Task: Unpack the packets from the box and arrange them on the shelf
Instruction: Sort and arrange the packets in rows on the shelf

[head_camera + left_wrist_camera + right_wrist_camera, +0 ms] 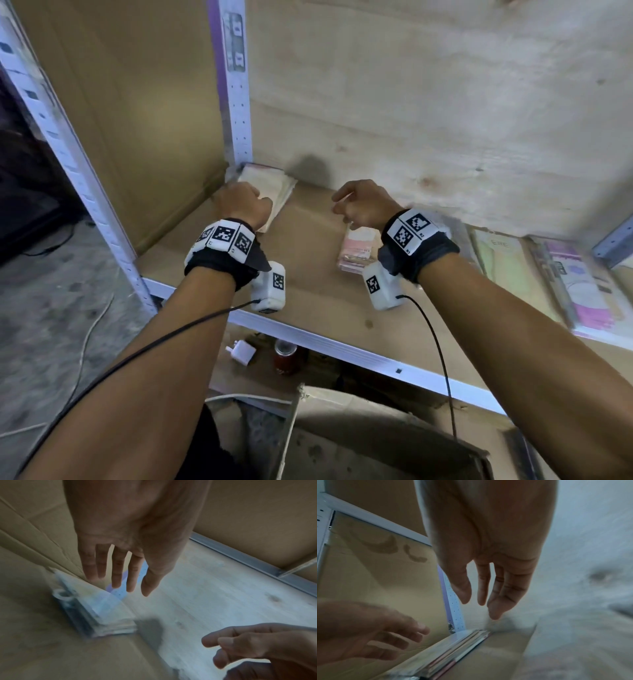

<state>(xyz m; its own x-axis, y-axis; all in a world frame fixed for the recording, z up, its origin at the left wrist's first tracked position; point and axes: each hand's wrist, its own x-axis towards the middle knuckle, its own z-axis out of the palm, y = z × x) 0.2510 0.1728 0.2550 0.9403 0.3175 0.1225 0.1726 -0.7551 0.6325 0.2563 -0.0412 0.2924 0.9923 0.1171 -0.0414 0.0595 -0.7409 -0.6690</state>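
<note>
Head view: "E.VE"-ish print on rt packet (pixel 507 267), blurry.

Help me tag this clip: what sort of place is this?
Probably a shop stockroom or storage area: a slotted metal rack upright, stacks of packets on a cardboard-lined shelf, and a rough concrete floor.

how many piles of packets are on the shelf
3: a stack in the back left corner, a pink bundle mid-shelf partly behind the right wrist, and a spread at the right end. More may lie out of frame.
</note>
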